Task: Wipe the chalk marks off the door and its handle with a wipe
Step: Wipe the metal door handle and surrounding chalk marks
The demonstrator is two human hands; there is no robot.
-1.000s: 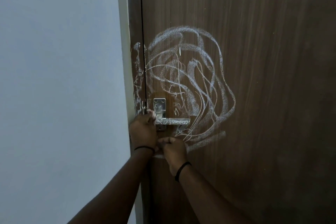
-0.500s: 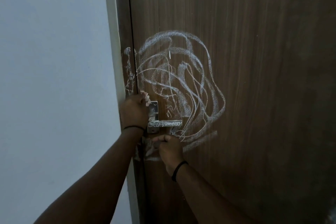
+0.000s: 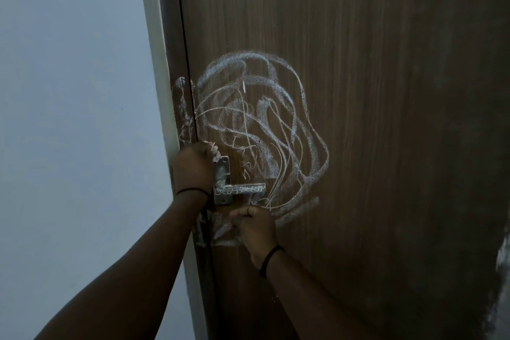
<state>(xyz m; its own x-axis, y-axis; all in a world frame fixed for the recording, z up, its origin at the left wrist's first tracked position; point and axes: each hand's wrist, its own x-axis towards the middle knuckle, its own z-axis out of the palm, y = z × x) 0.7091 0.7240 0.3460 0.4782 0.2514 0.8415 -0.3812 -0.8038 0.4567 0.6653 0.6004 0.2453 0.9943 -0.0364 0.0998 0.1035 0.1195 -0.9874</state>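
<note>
The dark brown door (image 3: 358, 146) carries a big tangle of white chalk marks (image 3: 262, 130) above and right of the metal handle (image 3: 240, 189), whose lever is also scribbled with chalk. More chalk runs up the door frame (image 3: 183, 108). My left hand (image 3: 193, 168) lies at the door's edge beside the handle plate, fingers curled, pale tips at the plate's top corner. My right hand (image 3: 255, 226) is just below the lever, fingers curled with thumb against forefinger. Whitish smears (image 3: 220, 229) lie left of it. No wipe shows clearly in either hand.
A pale blue-grey wall (image 3: 77, 119) fills the left side. A light patch (image 3: 503, 262) shows at the door's lower right edge.
My left hand has slid up from the lever's level to the top of the handle plate. My right hand stays curled just below the lever.
</note>
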